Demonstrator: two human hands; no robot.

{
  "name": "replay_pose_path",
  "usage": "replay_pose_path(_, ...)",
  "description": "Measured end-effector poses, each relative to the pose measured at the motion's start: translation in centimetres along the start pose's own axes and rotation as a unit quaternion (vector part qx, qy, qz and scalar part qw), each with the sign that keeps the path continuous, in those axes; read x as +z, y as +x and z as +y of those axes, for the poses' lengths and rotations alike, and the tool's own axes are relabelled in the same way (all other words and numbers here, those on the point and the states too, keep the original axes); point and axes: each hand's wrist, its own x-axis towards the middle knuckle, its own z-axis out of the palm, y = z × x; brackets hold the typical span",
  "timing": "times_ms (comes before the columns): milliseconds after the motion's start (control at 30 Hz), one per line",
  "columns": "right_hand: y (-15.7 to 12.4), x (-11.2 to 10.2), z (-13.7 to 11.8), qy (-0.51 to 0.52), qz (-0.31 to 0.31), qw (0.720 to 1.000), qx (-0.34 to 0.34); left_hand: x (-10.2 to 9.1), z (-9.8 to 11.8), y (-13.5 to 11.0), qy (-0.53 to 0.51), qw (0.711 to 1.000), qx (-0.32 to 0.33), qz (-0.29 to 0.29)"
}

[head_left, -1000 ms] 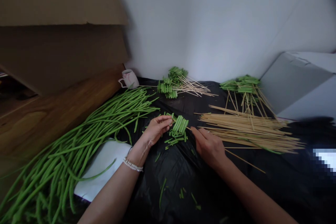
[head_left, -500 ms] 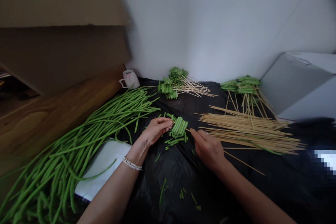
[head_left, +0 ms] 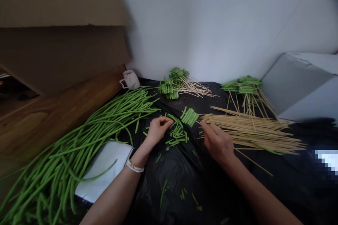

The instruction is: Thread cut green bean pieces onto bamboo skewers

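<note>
My right hand (head_left: 218, 140) is closed around a wooden skewer (head_left: 197, 122). Cut green bean pieces (head_left: 190, 116) are threaded side by side near its far end, held just above the black plastic sheet. My left hand (head_left: 158, 130) is pinched, thumb and forefinger together, at the edge of a small heap of loose cut bean pieces (head_left: 177, 134). Whether anything sits between those fingertips I cannot make out. Long whole green beans (head_left: 87, 133) lie in a big pile to the left, partly over a white sheet-like thing (head_left: 105, 165).
Bare skewers (head_left: 258, 133) lie in a bundle at right. Behind are filled bean skewers (head_left: 170, 88) and another filled stack (head_left: 245, 86). A mug (head_left: 130, 79) stands by the wall. A cardboard box (head_left: 63, 45) is at left, a white box (head_left: 298, 81) at right. Black plastic (head_left: 169, 175) covers the surface.
My right hand has moved right and slightly up with the loaded skewer. My left hand has let go of the skewer's tip and stays by the cut pieces.
</note>
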Motion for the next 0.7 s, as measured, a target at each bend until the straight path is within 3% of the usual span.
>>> replay_pose_path(133, -0.01, 0.06, -0.19, -0.006, -0.006, 1.000, -0.010, 0.13, -0.19, -0.48, 0.159, 0.984, 0.083, -0.019)
replay_pose_path(267, -0.08, 0.12, -0.45, 0.000, -0.014, 1.000, -0.011, 0.05, -0.51, -0.67, 0.239, 0.964, 0.097, -0.060)
replay_pose_path(400, -0.05, 0.05, -0.45, 0.001, -0.018, 1.000, -0.011, -0.11, -0.69, -0.50, 0.196, 0.971, 0.068, -0.118)
replay_pose_path(467, -0.03, 0.00, -0.45, 0.002, -0.018, 1.000, -0.013, -0.11, -0.61, -0.41, 0.170, 0.976, 0.064, -0.119)
replay_pose_path(600, -0.02, -0.03, -0.48, 0.003, -0.019, 1.000, -0.012, -0.10, -0.20, -0.19, 0.100, 0.993, 0.043, -0.053)
replay_pose_path(700, -0.06, 0.00, -0.58, 0.005, -0.024, 1.000, -0.014, -0.16, 0.08, 0.02, -0.009, 1.000, 0.001, -0.005)
